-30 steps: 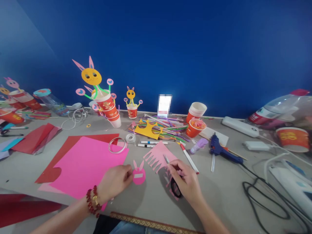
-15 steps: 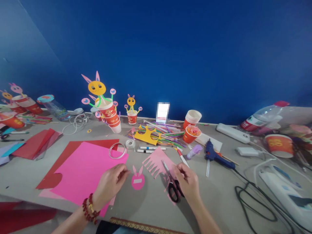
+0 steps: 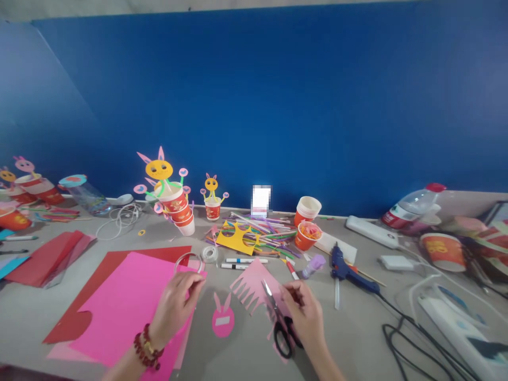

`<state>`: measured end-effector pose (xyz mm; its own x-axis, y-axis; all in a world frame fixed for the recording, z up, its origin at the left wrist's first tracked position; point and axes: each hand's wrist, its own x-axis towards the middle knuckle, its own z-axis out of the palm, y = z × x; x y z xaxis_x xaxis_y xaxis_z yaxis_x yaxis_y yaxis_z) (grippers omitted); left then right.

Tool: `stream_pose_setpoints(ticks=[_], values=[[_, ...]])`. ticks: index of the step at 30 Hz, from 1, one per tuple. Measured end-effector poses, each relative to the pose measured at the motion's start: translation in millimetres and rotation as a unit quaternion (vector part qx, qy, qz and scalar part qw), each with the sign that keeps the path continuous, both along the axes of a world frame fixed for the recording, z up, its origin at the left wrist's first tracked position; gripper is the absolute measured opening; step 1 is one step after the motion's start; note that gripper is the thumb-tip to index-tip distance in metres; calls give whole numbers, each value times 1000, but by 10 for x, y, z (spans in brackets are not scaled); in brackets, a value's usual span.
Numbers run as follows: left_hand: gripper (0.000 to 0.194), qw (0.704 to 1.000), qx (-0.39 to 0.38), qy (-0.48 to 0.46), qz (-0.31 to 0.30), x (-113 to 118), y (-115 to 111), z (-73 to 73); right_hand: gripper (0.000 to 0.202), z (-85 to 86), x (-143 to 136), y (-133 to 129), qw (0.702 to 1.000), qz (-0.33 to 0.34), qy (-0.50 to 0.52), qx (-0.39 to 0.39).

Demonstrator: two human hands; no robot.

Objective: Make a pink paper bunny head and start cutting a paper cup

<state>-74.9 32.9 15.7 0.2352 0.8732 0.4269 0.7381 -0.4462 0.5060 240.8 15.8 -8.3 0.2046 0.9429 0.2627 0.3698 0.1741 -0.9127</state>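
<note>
My left hand [image 3: 180,302] hovers over the bright pink paper sheet [image 3: 123,307], thumb and fingertips pressed together; anything between them is too small to make out. A roll of clear tape [image 3: 187,256] lies just behind it. My right hand [image 3: 304,309] is also closed in a pinch, above the black-handled scissors [image 3: 282,338], and its grip is hidden. Those scissors rest on a light pink paper with a jagged cut edge [image 3: 256,280]. Between my hands lies a pink paper rabbit head [image 3: 223,323] with a white strip across it.
Decorated paper cups [image 3: 178,209] with rabbit figures stand at the back left. Behind my hands are markers [image 3: 246,260], yellow cut paper [image 3: 238,238] and a pile of pipe cleaners [image 3: 273,227]. On the right lie a blue glue gun [image 3: 351,272], its black cord and a bottle [image 3: 410,206].
The camera view has tilted up, so the table things sit lower in the picture. My left hand has shifted slightly left, farther from the rabbit head. Both hands stay pinched.
</note>
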Motion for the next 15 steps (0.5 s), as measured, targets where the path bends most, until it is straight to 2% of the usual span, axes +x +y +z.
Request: stream_pose_setpoints(ticks=[4,7,12,15], values=[[15,998,58,-4,22,-41,133,46,34,-7,9,0,999,-16,36,-3],[21,996,61,-20,60,-121,197,75,38,-5,8,-14,1000,-10,29,6],[35,996,61,-1,68,-262,243,131,50,11,27,-34,1000,22,-1,9],[30,992,62,-14,110,-290,236,136,42,-4,48,-15,1000,-7,7,5]])
